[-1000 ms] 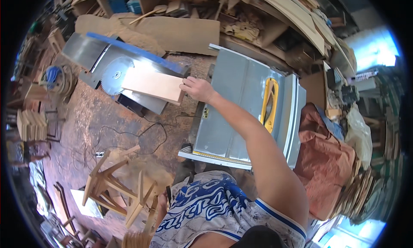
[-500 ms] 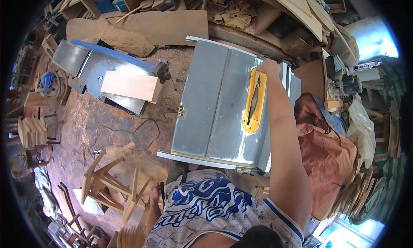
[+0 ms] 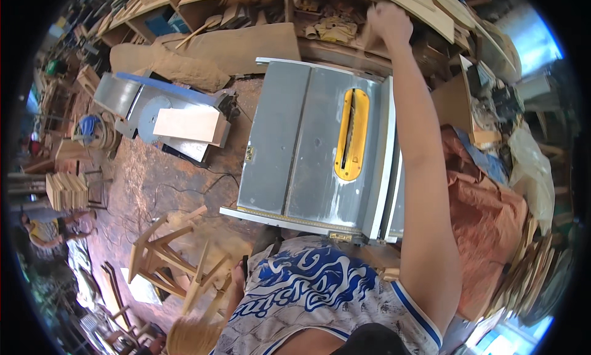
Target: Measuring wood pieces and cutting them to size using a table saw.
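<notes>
My right hand [image 3: 391,26] is raised beyond the grey table saw [image 3: 271,139], near the back shelves, fingers closed round a thin, blurred wooden piece. The saw's yellow insert [image 3: 340,143] surrounds the blade slot below. My left hand [image 3: 239,274] is low beside my body, partly hidden, closed near a dark object I cannot make out. Left of the saw, a pale board [image 3: 184,124] lies over a round saw blade [image 3: 149,103] on a metal machine with a blue fence [image 3: 154,81].
Wooden chair frames [image 3: 160,250] lie lower left among cables [image 3: 203,189]. Stacked boards [image 3: 64,192] and a co-worker [image 3: 46,229] are at left. Shelves [image 3: 418,1] of wood line the back. An orange tarp [image 3: 480,226] covers things on the right.
My right hand left the pale board, moved right to the yellow insert, then up toward the shelves. The thin wooden piece seen on the insert is gone from there.
</notes>
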Tool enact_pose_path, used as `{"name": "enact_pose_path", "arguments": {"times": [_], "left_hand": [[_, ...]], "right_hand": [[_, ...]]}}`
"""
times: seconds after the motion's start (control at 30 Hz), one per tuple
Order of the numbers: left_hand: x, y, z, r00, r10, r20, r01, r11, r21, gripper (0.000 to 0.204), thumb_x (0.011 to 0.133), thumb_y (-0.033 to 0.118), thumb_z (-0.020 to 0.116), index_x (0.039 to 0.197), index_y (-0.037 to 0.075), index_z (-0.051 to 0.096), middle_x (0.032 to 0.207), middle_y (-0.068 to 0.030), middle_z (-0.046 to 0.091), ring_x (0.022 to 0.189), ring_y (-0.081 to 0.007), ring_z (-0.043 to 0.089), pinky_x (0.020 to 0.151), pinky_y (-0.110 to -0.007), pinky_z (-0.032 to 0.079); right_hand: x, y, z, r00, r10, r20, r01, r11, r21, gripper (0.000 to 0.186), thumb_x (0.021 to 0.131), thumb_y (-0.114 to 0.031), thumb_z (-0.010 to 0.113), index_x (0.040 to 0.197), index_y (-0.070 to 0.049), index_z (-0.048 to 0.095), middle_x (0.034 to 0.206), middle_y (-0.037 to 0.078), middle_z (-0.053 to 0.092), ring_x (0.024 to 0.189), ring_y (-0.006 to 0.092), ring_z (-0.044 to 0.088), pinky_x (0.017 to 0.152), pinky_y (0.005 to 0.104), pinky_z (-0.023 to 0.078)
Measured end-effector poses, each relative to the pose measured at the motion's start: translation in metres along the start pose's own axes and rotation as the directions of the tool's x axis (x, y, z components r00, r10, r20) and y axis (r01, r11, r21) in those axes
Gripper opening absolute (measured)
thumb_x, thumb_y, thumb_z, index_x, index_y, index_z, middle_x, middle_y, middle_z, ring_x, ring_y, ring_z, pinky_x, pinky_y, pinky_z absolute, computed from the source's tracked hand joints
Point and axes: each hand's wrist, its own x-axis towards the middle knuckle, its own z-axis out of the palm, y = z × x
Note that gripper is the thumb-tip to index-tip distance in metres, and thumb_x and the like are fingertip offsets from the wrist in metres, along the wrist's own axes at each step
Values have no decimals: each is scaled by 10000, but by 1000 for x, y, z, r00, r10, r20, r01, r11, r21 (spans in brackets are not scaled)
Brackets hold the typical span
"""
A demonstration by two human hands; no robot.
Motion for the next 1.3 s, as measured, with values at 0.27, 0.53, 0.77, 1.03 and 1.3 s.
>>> {"name": "enact_pose_path", "arguments": {"times": [0.27, 0.53, 0.77, 1.03, 1.3], "left_hand": [[42, 80, 29, 909, 114, 400, -238, 931, 276, 369, 1064, 195, 510, 1229, -31, 751, 1128, -103, 761, 1041, -200, 692, 947, -338, 531], [124, 91, 32, 653, -123, 747, -659, 393, 641, 360, 1017, 272, 573, 1177, 9, 761, 1164, -153, 763, 1144, -260, 686, 1007, -371, 498], [102, 79, 108, 530, -321, 785, -743, 272, 612, 295, 993, 222, 565, 1045, -1, 751, 1066, -151, 756, 1033, -269, 687, 940, -379, 506], [-8, 78, 194, 546, -300, 783, -818, 11, 575, 293, 1015, 227, 541, 980, -6, 715, 909, -111, 693, 901, -220, 657, 834, -392, 501], [-57, 29, 261, 656, -377, 654, -707, -2, 708, 385, 1058, 276, 622, 1285, -21, 716, 1142, -64, 756, 1099, -177, 672, 1015, -325, 500]], "right_hand": [[-181, 75, -103, 950, -207, 233, 101, 912, 399, 547, 933, -589, 674, 1149, -101, 792, 984, 148, 789, 933, 345, 760, 857, 441, 580], [-711, 303, -65, 615, 784, -81, -738, 609, 290, 286, 971, -281, 658, 1070, -49, 794, 1075, 197, 783, 1034, 337, 768, 876, 435, 584], [-1224, 307, -33, -401, 671, 623, -916, -294, -273, 359, 866, -237, 688, 1174, -93, 801, 1181, 216, 768, 1072, 363, 748, 845, 449, 614], [-1223, 392, -77, -484, 875, 14, -873, -484, 60, 982, 747, -473, 828, 1601, -161, 453, 1586, 279, 476, 1464, 457, 472, 1208, 571, 386], [-1181, 530, -88, -701, 713, -11, -708, -698, -104, 1405, 663, -540, 924, 1724, -215, 61, 1717, 317, 166, 1516, 501, 358, 1215, 575, 362]]}}
